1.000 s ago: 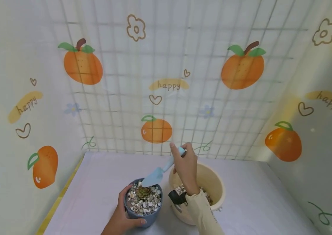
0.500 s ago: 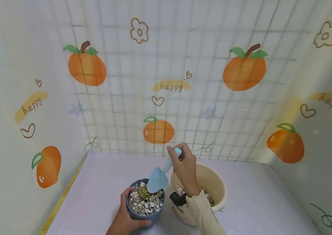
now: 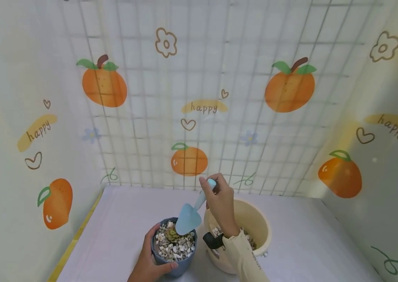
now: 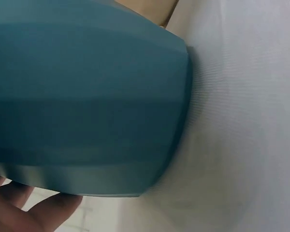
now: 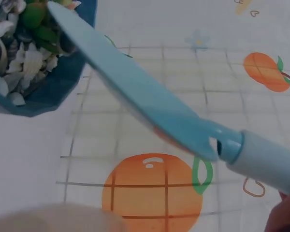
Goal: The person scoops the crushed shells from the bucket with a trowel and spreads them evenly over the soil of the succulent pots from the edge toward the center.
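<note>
My left hand point(image 3: 150, 256) grips a blue-grey flower pot point(image 3: 181, 267) by its side, thumb in front and fingers round the far left; its fingertips point(image 4: 58, 208) touch the wall in the left wrist view. Broken shells point(image 3: 176, 248) and a small green succulent point(image 3: 172, 234) fill the pot. My right hand point(image 3: 221, 197) holds a light-blue garden trowel point(image 3: 188, 219) by its handle, the blade tilted down over the pot's right rim. In the right wrist view the blade tip is beside the succulent leaves point(image 5: 38, 24). Little of the right hand shows there.
A larger cream bucket point(image 3: 255, 219) with shell pieces point(image 3: 248, 237) in it stands right of the pot, partly behind my right forearm. Both stand on a white tabletop point(image 3: 125, 211). Printed curtain walls point(image 3: 142, 78) with a wire grid behind enclose the back and sides.
The trowel blade has turned and swung slightly right and down, from the pot's back rim to its right side. The left hand still grips the pot. The head view has shifted slightly.
</note>
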Motion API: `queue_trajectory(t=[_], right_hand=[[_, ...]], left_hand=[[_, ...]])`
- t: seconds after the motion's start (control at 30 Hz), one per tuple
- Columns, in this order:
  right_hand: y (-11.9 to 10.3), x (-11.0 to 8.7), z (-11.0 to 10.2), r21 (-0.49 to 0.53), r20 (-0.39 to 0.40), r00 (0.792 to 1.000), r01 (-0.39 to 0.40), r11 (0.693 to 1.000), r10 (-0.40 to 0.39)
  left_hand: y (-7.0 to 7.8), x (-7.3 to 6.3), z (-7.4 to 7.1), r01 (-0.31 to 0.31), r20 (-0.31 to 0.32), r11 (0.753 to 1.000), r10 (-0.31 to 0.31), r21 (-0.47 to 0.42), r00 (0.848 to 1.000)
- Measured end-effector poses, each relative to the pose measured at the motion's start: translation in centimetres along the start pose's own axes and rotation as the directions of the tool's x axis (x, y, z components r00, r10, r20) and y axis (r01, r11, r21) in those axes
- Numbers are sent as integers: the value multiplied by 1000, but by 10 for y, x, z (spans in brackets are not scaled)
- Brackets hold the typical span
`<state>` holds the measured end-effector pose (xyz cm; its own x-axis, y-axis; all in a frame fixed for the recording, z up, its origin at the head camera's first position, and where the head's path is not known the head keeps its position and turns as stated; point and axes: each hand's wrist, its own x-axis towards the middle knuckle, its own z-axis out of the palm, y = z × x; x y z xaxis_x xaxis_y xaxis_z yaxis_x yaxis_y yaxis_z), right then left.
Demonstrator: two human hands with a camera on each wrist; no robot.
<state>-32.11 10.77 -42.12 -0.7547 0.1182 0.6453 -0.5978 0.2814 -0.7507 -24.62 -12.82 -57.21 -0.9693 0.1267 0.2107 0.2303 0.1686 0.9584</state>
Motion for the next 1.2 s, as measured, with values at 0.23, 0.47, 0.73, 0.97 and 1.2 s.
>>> queue_trajectory(t=[0.23,0.47,0.73,0.97,1.2], right_hand=[[-7,3,-37,-121,-54,991,116,986,-123],[-13,7,-107,-223,-220,972,30,974,-81],[0,-6,-145,-311,-146,957,-284,907,250],[13,-6,-152,-355,23,909,-382,854,416],[24,-10,-152,-384,182,845,-410,827,503]], left_hand=[[13,-3,-2,-148,-51,986,152,73,987],[26,-6,-3,-187,-77,971,200,152,977],[41,-6,2,-164,-99,969,184,186,978],[58,1,11,-251,-106,949,274,190,956],[66,2,23,-263,-72,951,278,165,958]])
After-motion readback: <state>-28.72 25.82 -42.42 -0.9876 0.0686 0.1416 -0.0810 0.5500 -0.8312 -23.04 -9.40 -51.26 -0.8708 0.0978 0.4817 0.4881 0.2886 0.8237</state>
